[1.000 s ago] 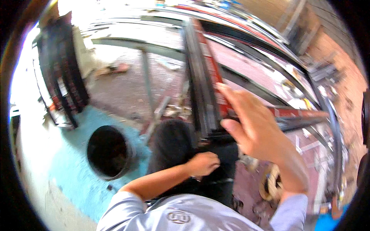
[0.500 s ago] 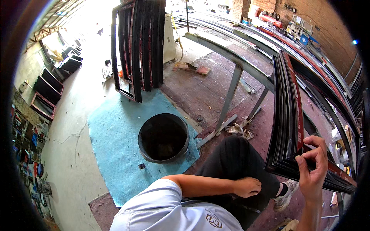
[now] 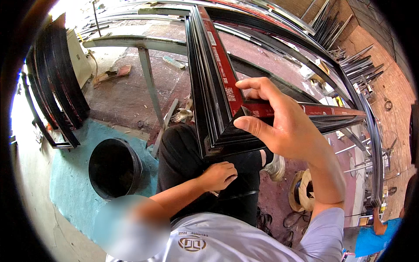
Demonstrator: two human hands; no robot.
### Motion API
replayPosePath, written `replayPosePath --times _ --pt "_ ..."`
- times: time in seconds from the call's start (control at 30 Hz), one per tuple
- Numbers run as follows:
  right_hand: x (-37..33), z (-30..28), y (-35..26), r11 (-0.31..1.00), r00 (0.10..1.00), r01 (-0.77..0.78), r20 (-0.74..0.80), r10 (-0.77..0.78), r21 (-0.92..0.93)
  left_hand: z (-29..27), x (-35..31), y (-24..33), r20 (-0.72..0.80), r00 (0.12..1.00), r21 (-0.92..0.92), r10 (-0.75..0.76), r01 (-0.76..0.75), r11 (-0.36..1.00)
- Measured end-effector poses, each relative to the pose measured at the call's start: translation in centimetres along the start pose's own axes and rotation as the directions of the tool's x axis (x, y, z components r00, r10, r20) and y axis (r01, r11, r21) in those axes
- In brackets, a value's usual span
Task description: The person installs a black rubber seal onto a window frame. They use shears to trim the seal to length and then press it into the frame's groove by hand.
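A stack of black metal frames (image 3: 201, 83) with a dark red film strip (image 3: 220, 65) on its upper face stands before me. My right hand (image 3: 283, 118) spans the near corner, thumb and fingers apart. Its thumb tip touches a small black piece (image 3: 241, 112) at the inner corner. The fingertips lie near the red strip. Below the corner, my left hand (image 3: 218, 177) rests on my lap with its fingers curled. What it holds, if anything, is hidden.
A black bucket (image 3: 114, 168) stands on a light blue mat (image 3: 65, 187) at left, near more upright black frames (image 3: 54, 74). A grey metal stand (image 3: 150, 78) reaches toward the stack. A tape roll (image 3: 301, 190) lies on the floor. At right is another person's blue sleeve (image 3: 377, 236).
The view has swung right, so the stack appears nearer the middle and the bucket farther left. My right hand has gone from a pinch at the corner to spread fingers. My left hand stays curled.
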State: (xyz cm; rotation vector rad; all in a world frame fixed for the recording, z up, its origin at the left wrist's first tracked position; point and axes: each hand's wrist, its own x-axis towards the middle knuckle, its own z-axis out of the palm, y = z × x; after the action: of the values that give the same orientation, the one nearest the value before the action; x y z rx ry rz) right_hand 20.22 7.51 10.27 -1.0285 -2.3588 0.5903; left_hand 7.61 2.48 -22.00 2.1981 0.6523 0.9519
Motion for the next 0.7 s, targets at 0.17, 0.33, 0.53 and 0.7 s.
replayPosePath --times 0.17,0.33,0.53,0.7 --pt "1.3 1.0 -0.9 0.980 0.991 0.129 -0.011 -0.132 -0.153 -0.8 -0.4 -0.1 0.022 1.000 0.000 0.010 -0.010 1.000" --pt "1.3 1.8 -0.4 0.961 0.981 0.175 -0.044 -0.189 -0.215 -0.9 -0.8 -0.4 -0.011 1.000 0.009 0.013 -0.013 1.000" --pt "0.5 0.6 -0.4 0.994 0.998 0.047 -0.033 -0.051 -0.102 -1.0 -0.9 -0.5 -0.015 1.000 0.025 0.005 -0.005 1.000" --pt "-0.1 -0.1 0.6 0.980 0.999 0.034 -0.010 -0.037 -0.195 -0.8 -0.6 -0.4 -0.008 1.000 0.032 -0.008 0.009 0.999"
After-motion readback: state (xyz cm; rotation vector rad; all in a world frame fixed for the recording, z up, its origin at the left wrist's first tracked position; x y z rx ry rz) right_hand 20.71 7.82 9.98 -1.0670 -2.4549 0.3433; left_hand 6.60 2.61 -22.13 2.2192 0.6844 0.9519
